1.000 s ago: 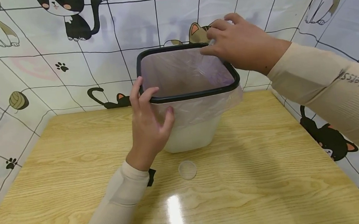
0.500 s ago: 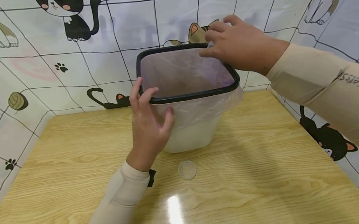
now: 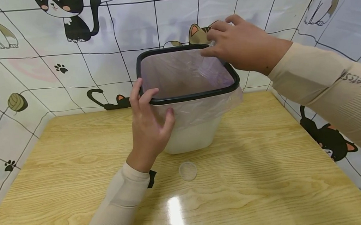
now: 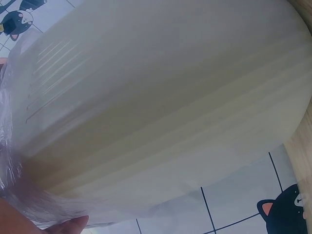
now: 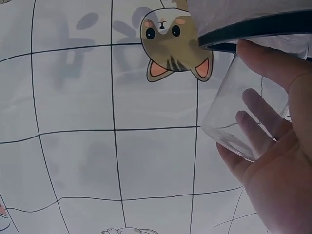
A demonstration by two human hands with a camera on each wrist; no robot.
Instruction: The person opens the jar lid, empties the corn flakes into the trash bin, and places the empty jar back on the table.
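Got wood table [image 3: 269,183] up front, then pale bin [image 3: 192,136] on it, towards back, with filmy liner [image 3: 199,112] hanging out under black rim [image 3: 195,97]. Seeing left hand [image 3: 148,127] clamped on bin at near left corner, fingertips over rim, thumb outside. Also right hand [image 3: 245,44] wrapped round clear cup [image 5: 229,105] by far right corner. Plus clear disc [image 3: 188,171] on table, in front of bin. Spotting basically no change from second ago: same grips, same spots.
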